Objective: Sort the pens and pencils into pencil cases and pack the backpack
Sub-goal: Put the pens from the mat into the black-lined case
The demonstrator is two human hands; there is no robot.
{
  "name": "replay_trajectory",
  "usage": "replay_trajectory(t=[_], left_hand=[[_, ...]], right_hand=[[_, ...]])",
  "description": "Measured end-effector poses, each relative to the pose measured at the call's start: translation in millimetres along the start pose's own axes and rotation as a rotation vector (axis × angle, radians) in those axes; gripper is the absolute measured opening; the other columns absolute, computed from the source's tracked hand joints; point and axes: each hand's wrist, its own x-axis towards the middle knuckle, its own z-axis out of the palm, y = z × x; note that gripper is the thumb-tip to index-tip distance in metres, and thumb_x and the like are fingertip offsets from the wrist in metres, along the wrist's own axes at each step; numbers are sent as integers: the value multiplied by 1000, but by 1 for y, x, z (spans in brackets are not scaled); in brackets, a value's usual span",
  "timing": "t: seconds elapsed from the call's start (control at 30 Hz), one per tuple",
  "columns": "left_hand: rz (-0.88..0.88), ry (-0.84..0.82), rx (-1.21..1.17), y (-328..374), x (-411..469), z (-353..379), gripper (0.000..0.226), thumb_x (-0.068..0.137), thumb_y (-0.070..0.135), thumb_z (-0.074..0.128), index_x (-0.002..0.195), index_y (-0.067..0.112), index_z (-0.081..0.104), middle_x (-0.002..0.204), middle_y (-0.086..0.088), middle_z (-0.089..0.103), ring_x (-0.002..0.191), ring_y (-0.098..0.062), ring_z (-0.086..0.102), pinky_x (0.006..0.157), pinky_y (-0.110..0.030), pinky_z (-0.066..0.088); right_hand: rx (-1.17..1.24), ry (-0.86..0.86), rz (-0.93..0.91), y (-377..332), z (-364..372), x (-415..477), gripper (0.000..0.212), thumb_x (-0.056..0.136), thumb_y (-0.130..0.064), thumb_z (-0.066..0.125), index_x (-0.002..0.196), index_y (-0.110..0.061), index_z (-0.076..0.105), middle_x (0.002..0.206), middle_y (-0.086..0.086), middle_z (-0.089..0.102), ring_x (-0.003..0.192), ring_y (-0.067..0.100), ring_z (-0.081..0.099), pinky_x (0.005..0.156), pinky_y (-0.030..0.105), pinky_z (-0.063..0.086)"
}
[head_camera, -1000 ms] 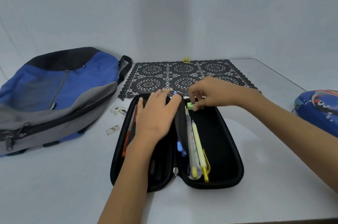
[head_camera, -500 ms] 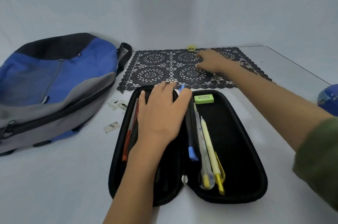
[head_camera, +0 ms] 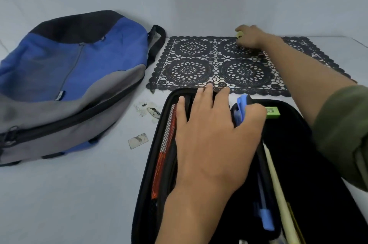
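Observation:
A black pencil case (head_camera: 294, 144) lies open in front of me. My left hand (head_camera: 211, 140) presses flat on its left half, fingers spread over the mesh pocket with an orange pencil (head_camera: 165, 154) inside. In the right half lie a blue pen (head_camera: 265, 218), a pale yellow pen (head_camera: 278, 190) and a green eraser (head_camera: 272, 112). My right hand (head_camera: 249, 37) reaches across the black lace mat (head_camera: 199, 60) to its far edge, fingers closing around a small yellow object (head_camera: 240, 33). A blue, grey and black backpack (head_camera: 65, 78) lies zipped at the left.
Small scraps of paper or foil (head_camera: 138, 140) and a torn wrapper (head_camera: 149, 109) lie on the white table between the backpack and the case. The table's right edge shows at far right behind the mat.
My right hand left the green eraser in the case and stretched out across the mat to the small yellow object. My head moved closer. The left hand stayed on the case.

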Motion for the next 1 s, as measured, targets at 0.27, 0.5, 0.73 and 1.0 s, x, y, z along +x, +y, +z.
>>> replay_trajectory(t=[0.27, 0.5, 0.73, 1.0], left_hand=[[-8, -34, 9, 1, 0, 0, 75, 74, 62, 23, 145, 41, 30, 157, 25, 12, 138, 16, -5, 116, -28, -16], [67, -79, -5, -5, 6, -1, 80, 75, 56, 20, 151, 32, 26, 159, 19, 10, 140, 14, -4, 114, -24, -18], [120, -98, 14, -9, 11, -4, 83, 74, 55, 16, 149, 23, 32, 161, 11, 11, 144, 5, 1, 119, -33, -13], [261, -51, 120, -17, 12, -4, 88, 59, 62, 2, 105, 7, 54, 139, 1, 47, 134, 0, 22, 116, -35, -7]], right_hand=[[4, 206, -81, 3, 8, 5, 38, 93, -2, 40, 126, -5, 59, 141, 18, 47, 131, 34, 39, 108, 36, 31], [205, 397, -144, -4, 6, -38, 29, 86, 1, 51, 101, -12, 73, 108, 12, 68, 100, 26, 59, 95, 39, 49], [1213, 103, -93, -32, -27, -132, 25, 76, 11, 69, 95, -5, 68, 98, 15, 64, 87, 26, 66, 71, 25, 56], [500, 133, -371, -23, -40, -260, 31, 74, -5, 76, 100, -20, 70, 89, -6, 69, 73, 4, 61, 60, 12, 48]])
